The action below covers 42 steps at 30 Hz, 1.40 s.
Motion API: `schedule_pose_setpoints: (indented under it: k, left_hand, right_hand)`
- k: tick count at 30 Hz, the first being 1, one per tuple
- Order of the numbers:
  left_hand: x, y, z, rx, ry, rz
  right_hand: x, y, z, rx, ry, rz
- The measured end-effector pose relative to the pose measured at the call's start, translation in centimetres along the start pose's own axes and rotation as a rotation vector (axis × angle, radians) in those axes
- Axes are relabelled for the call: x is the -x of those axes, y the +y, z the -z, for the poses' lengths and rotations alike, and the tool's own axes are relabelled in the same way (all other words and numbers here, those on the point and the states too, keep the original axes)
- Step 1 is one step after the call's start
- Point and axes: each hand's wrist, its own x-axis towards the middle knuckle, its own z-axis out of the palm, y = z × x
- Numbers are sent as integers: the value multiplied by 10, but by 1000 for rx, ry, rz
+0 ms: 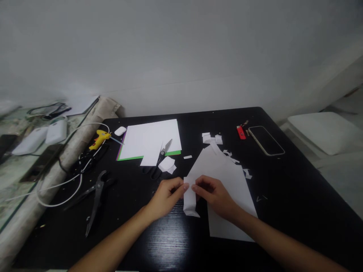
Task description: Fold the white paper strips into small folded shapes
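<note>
Between my two hands is a narrow folded strip of white paper (190,200), held upright with its lower end bent outward. My left hand (169,194) pinches its left edge between thumb and fingers. On the opposite edge, my right hand (214,194) pinches the strip the same way. Under my right forearm lies a large white paper sheet (231,223) with angled upper edges. A folded white paper piece (213,140) touches the far tip of that sheet. Just beyond my left hand are scissors (162,154) and a small folded paper (167,164).
A stack of paper (150,138) lies at the back of the black table (127,245). To the left are a yellow glue gun (100,139), a white cable (81,185) and pliers (98,192). A red lighter (241,132) and a phone (266,140) lie right.
</note>
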Motion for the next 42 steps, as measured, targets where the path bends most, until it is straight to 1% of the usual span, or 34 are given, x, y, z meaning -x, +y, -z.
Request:
schedule_pose_setpoints:
  k: [3, 7, 11, 13, 20, 27, 31, 36, 39, 42]
  left_hand:
    - [0, -1, -1, 46, -7, 26]
    - [2, 0, -1, 34, -20, 26]
    - [2, 2, 0, 61, -57, 14]
    - [2, 2, 0, 71, -55, 13]
    - [2, 4, -2, 187, -32, 54]
    - [1, 4, -1, 243, -24, 111]
    - [2, 3, 2, 284, -23, 71]
    - [2, 1, 2, 234, -7, 35]
    - [1, -2, -1, 160, 56, 48]
    - [0, -4, -4, 142, 109, 50]
  right_hand:
    - [0, 0, 0, 11, 21, 22]
    - [-2, 3, 2, 5, 71, 43]
    - [-4, 2, 3, -12, 192, 69]
    - [-3, 0, 3, -35, 226, 65]
    - [-3, -1, 3, -128, 213, 64]
    - [-2, 0, 3, -111, 239, 78]
    - [-3, 1, 4, -105, 242, 89]
    - [-2, 1, 4, -41, 269, 119]
    - [0, 2, 2, -16, 244, 122]
    - [1, 1, 0, 10, 206, 83]
